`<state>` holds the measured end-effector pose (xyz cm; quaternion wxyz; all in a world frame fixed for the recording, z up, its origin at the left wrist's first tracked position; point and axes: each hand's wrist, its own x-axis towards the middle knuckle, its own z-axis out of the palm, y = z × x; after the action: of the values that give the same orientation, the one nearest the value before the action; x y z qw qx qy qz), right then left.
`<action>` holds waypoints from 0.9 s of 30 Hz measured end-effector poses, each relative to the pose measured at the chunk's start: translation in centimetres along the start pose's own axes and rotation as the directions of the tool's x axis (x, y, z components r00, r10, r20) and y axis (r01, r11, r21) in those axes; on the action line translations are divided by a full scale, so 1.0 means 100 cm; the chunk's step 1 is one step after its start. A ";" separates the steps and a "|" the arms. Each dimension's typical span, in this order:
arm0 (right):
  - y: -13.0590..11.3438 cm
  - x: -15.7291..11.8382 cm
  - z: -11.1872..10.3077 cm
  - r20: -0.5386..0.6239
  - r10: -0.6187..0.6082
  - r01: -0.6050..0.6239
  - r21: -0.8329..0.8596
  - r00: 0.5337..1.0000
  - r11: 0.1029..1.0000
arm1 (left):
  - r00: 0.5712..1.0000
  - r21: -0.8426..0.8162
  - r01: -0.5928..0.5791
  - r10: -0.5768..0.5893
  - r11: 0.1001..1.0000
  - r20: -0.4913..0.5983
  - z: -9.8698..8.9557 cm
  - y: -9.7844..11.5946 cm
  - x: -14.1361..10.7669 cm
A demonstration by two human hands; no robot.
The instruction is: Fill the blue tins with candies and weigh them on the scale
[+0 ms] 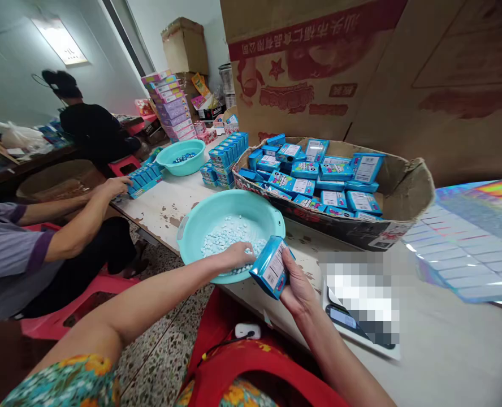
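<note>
My right hand [299, 285] is wrapped round a small blue printed carton [271, 268], which is tilted over the near right rim of a turquoise plastic basin [195, 217]. Small pale tablets [223, 234] lie spread over the basin's bottom. My left hand [236, 256] reaches over the near rim, its fingers curled closed beside the tablets and close to the carton. What those fingers hold, if anything, is hidden. Behind the basin stands a cut-down cardboard box [397, 212] heaped with similar blue cartons [306, 169].
A digital scale [346, 322], partly blurred out, lies right of my right hand. Shiny sheets [467, 249] lie farther right. Stacked blue cartons [225, 161] and a second turquoise basin [191, 150] stand at the back. A co-worker's hands [115, 186] touch a carton row [145, 180] on the left.
</note>
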<state>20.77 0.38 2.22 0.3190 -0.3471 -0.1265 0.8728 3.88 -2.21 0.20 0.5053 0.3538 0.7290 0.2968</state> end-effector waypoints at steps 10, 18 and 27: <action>-0.051 -0.019 0.035 0.046 -0.539 0.508 -0.412 0.841 0.757 | 0.984 -0.819 0.106 -0.179 0.563 0.005 -0.056 0.005 -0.007; -0.001 0.037 0.070 0.597 -0.460 0.555 -0.797 0.657 -0.240 | 0.968 -0.952 -0.238 -0.029 0.194 -0.248 -0.076 0.037 -0.016; 0.028 0.048 0.080 0.641 -0.363 0.526 -0.765 0.676 -0.371 | 0.795 -0.771 -0.595 0.022 0.227 -0.606 -0.063 0.043 -0.004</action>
<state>11.29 1.39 4.28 0.2665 -0.3257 -0.8603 0.2876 -1.04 -0.55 5.76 0.3439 0.0455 0.4187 0.8392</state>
